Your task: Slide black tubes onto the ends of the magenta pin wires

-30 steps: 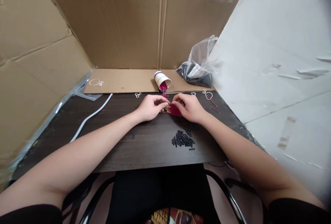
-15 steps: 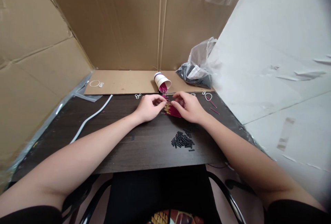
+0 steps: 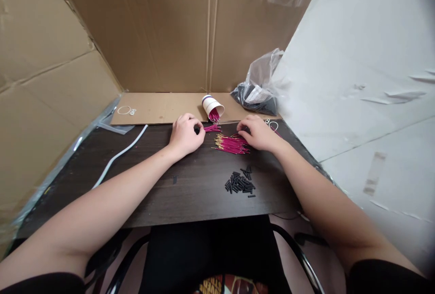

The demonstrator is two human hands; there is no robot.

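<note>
My left hand (image 3: 186, 135) is curled, thumb and forefinger brought together at the near ends of a few thin pink wires (image 3: 212, 128) in front of the paper cup. The exact grip is hidden behind the fingers. My right hand (image 3: 257, 133) hovers at the right end of a flat row of pink wires with gold tips (image 3: 231, 144). Its thumb and forefinger are slightly apart, and nothing shows between them. The white paper cup (image 3: 217, 108) lies on its side with more pink wires in its mouth. Short black tubes (image 3: 239, 182) lie in a heap closer to me.
A clear plastic bag of black pieces (image 3: 258, 97) rests at the back right on a cardboard strip (image 3: 159, 108). White rings (image 3: 124, 110) lie at the left and right. A pale tube (image 3: 118, 154) curves across the table's left side. Cardboard walls (image 3: 152, 31) enclose the back and left.
My hands have moved apart from where they met over the row of pink wires. The left went left, the right a little to the right, leaving the row in view.
</note>
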